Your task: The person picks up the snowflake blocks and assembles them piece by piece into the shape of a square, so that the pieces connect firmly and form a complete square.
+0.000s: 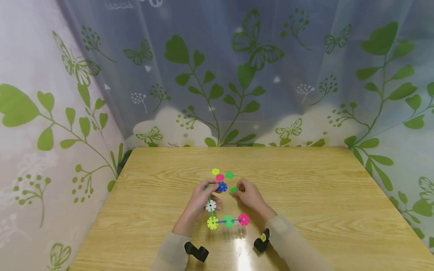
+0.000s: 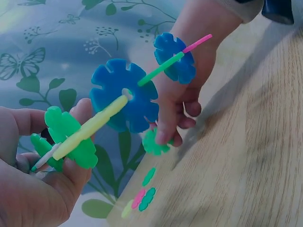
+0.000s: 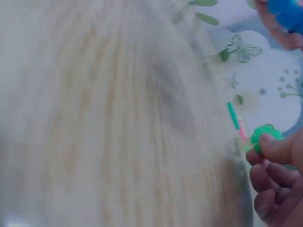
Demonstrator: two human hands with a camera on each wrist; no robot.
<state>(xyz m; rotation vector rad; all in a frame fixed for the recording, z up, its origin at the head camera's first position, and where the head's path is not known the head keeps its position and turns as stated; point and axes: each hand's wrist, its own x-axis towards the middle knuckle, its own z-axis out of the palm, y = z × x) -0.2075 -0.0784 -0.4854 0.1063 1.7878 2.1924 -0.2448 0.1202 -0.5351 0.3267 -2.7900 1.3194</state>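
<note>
My left hand [image 1: 198, 201] grips a chain of slotted plastic snowflake discs. A blue disc [image 1: 222, 186] is at its far end, by the fingertips. Toward me the chain has a white disc [image 1: 210, 205] and a yellow disc [image 1: 212, 223], then bends right through a green disc [image 1: 228, 221] to a pink disc [image 1: 243, 219]. Between the thumb and a finger, my right hand [image 1: 251, 195] pinches a loose green disc [image 2: 156, 142], a short way right of the blue one. The left wrist view shows a green piece [image 2: 71, 137] of the chain between the left fingers.
Beyond the hands, loose discs lie on the wooden table [image 1: 305, 188]: a yellow one [image 1: 215, 171], a pink one [image 1: 220, 177] and a green one [image 1: 229, 175]. A patterned curtain [image 1: 217, 75] hangs behind the table. Small black cameras [image 1: 196, 251] sit at both wrists.
</note>
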